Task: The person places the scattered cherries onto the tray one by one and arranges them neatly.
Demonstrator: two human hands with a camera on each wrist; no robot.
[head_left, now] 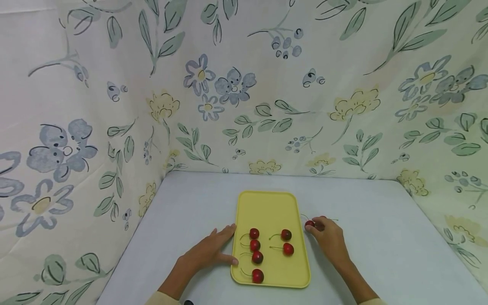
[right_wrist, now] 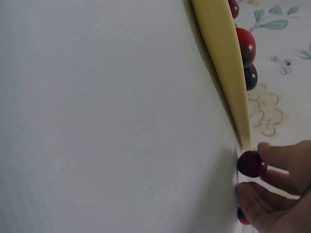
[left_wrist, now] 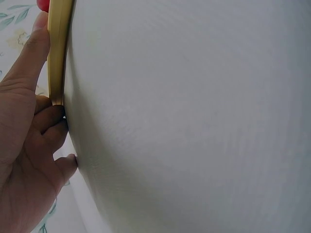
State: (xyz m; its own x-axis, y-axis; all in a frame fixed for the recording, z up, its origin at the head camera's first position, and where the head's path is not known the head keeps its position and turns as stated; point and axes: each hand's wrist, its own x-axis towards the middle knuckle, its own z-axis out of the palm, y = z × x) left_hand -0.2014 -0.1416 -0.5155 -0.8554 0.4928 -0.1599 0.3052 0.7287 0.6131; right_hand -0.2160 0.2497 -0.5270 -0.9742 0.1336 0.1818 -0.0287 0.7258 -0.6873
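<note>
A yellow tray (head_left: 268, 212) lies on the table with several red cherries on it, some in a column on its left side and two on its right. My left hand (head_left: 207, 252) rests at the tray's left edge, fingers spread, its thumb touching the rim. In the left wrist view, that hand (left_wrist: 29, 131) is beside the tray's side wall (left_wrist: 58, 53). Just off the tray's right edge, my right hand (head_left: 329, 237) pinches a dark red cherry (head_left: 309, 224) between thumb and finger. Another cherry (right_wrist: 244, 216) sits partly hidden behind the right hand's fingers (right_wrist: 255, 201).
The pale table (head_left: 381, 220) extends on both sides of the tray. Floral cloth (head_left: 267, 140) hangs behind it and at the left and right. A small dark object (head_left: 188, 302) shows at the bottom edge near the left sleeve (head_left: 163, 298).
</note>
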